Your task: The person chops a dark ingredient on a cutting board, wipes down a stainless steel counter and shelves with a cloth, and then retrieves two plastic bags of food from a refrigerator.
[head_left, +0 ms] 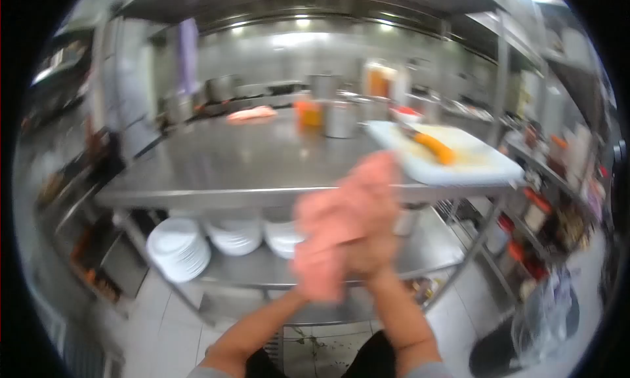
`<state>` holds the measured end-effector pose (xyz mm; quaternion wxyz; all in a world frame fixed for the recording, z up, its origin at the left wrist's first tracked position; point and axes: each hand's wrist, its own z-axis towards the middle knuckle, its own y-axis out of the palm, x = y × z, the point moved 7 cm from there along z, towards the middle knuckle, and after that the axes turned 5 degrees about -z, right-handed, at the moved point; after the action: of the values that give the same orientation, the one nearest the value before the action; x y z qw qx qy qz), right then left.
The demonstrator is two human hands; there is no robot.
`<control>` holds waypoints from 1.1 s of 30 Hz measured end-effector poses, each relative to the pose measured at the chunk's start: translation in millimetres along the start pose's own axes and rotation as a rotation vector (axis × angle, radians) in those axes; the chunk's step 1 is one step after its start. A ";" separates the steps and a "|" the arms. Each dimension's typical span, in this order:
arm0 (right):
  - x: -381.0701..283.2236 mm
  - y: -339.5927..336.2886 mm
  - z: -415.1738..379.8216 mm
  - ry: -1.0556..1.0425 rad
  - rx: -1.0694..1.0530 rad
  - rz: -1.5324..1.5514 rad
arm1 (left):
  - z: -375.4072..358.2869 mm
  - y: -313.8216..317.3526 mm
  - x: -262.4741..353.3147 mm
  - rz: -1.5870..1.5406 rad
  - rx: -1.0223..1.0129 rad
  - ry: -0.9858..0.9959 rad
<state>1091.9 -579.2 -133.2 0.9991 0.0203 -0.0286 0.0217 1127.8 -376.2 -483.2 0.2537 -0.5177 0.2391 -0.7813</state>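
Observation:
A pink cloth (341,214) is bunched up in front of the steel table's front edge, blurred by motion. My right hand (375,247) is closed on its lower right side. The cloth covers my left hand; only the wrist and forearm show below it, so its fingers are hidden. Behind the cloth to the right, a white cutting board (420,171) lies on the table (230,161), and a knife with an orange handle (434,148) rests on the board.
Stacked white plates (178,247) and bowls (235,237) stand on the lower shelf. A metal container (340,120), an orange container (308,112) and another pink cloth (252,114) are on the table. A dark bin with a clear bag (545,319) stands at the lower right.

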 end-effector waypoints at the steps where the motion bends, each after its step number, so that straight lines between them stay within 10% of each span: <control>1: -1.6 -8.6 11.8 -0.009 -0.012 -0.030 | 11.1 3.6 12.3 -0.065 0.026 0.013; 3: 28.4 -25.4 60.8 -0.001 -0.035 -0.146 | 13.4 -12.3 89.5 0.607 -0.053 0.025; 5: 18.9 -13.2 75.8 0.005 -0.052 -0.194 | 18.0 -6.1 73.8 0.646 -0.089 0.034; 7: 87.9 40.7 45.9 0.617 -0.884 -0.132 | 14.8 -9.2 72.9 0.662 -0.078 0.038; 15: 43.1 42.9 59.7 0.392 -1.361 -0.183 | 13.4 2.0 79.1 0.623 -0.036 0.117; 21: 66.1 118.7 45.7 0.361 -1.495 -0.005 | -41.0 6.6 156.4 0.265 -0.060 0.315; 25: -8.9 235.9 50.7 0.030 -1.450 0.273 | -131.9 -38.2 222.3 0.010 -0.391 -0.163; 29: -101.2 389.7 26.0 -0.087 -1.126 0.298 | -239.8 5.5 172.2 -0.312 0.093 -0.421; 31: -206.2 458.2 32.7 0.536 -1.477 1.155 | -310.5 -4.4 190.4 -0.277 0.086 -0.773; 32: -250.9 458.4 34.0 1.171 -0.994 1.175 | -343.1 -6.6 198.0 -0.252 0.159 -0.805; 33: -304.6 436.2 65.1 1.225 -1.685 1.311 | -380.4 7.2 202.7 -0.239 0.229 -0.835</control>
<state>765.1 -159.4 -68.9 0.3487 -0.6627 0.4351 0.4999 707.1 -470.0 -481.5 0.2923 -0.7812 -0.0332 -0.5506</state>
